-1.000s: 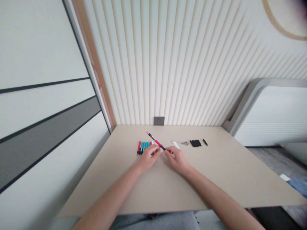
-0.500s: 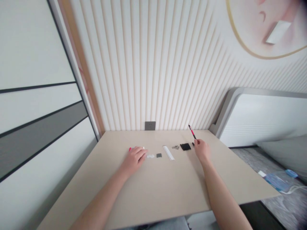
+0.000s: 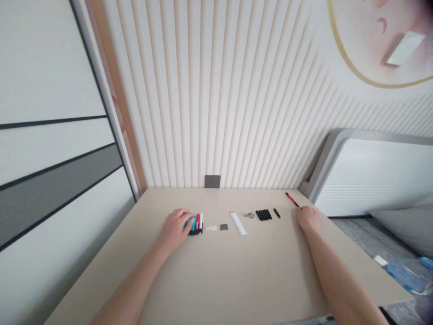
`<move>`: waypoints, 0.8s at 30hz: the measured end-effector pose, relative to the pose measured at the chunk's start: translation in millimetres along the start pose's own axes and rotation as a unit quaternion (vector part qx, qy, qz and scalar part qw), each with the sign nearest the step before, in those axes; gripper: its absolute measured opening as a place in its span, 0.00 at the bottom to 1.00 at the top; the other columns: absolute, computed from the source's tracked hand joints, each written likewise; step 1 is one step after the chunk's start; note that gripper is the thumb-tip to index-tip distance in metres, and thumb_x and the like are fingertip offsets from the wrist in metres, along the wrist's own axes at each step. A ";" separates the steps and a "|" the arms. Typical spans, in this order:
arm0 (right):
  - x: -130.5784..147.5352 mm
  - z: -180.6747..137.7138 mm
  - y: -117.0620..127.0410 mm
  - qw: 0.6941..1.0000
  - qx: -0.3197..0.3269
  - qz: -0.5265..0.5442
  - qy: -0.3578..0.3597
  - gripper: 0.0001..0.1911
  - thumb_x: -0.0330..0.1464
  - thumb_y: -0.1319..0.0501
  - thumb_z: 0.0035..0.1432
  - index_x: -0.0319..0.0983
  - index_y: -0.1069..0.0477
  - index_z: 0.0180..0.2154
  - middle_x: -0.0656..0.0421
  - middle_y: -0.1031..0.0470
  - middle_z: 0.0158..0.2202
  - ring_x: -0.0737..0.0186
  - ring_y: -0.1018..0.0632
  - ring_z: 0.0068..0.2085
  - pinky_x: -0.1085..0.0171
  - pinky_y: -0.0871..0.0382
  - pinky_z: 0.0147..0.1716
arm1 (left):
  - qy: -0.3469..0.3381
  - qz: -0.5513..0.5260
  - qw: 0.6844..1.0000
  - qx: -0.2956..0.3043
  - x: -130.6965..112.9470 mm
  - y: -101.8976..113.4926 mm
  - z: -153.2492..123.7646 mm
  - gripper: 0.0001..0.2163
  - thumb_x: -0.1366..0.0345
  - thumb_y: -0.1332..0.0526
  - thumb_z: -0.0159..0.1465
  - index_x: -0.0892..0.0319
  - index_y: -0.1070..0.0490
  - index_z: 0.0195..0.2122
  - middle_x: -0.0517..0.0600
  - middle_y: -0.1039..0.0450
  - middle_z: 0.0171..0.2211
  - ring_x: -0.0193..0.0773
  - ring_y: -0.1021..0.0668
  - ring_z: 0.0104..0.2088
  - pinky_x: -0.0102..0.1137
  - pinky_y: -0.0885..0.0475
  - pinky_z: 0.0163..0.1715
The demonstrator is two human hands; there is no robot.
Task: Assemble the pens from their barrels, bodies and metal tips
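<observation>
Reaching farther right than a moment ago, the right hand (image 3: 308,219) has the slim pink-and-black pen (image 3: 292,199) at its fingers, now well apart from the barrels; whether it grips or has released, I cannot tell. The left hand (image 3: 177,224) curls over teal, pink and white plastic barrels (image 3: 198,222), hiding some, its hold unclear. Between the hands lie slender white rods (image 3: 238,224) and short black cylinders (image 3: 264,215).

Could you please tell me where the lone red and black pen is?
In the head view, the pen is near the far right corner of the beige table, its near end at the right hand, right of the single black cylinder.
</observation>
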State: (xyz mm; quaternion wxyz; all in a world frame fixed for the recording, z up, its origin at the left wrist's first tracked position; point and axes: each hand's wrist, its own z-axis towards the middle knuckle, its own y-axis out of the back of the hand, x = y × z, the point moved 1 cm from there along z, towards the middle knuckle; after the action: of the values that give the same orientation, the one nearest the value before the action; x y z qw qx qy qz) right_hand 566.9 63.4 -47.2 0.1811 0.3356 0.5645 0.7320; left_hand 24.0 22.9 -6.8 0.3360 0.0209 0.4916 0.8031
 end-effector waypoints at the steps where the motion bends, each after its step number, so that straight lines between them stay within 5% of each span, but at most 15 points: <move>1: -2.4 5.3 -0.8 1.000 0.000 -0.001 -0.003 0.20 0.35 0.48 0.60 0.32 0.22 0.43 0.39 0.24 0.47 0.40 0.24 0.50 0.50 0.30 0.46 | 0.003 -0.001 1.000 -0.004 0.0 0.5 0.1 0.12 0.63 0.46 0.67 0.56 0.23 0.42 0.53 0.25 0.40 0.43 0.26 0.42 0.39 0.30 0.46; 24: -8.7 42.7 -18.8 0.999 -0.016 0.034 -0.032 0.20 0.35 0.47 0.59 0.35 0.21 0.45 0.40 0.24 0.46 0.41 0.23 0.48 0.50 0.29 0.44 | 0.037 0.095 0.995 0.017 15.8 19.1 1.8 0.14 0.60 0.48 0.68 0.57 0.23 0.40 0.53 0.25 0.41 0.45 0.25 0.44 0.40 0.32 0.48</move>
State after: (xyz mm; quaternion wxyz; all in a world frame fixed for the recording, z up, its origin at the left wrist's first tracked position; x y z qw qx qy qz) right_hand 600.6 93.5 -61.7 0.1798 0.3752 0.5345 0.7357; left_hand 2.5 27.6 4.8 0.2390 0.0432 0.5134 0.8231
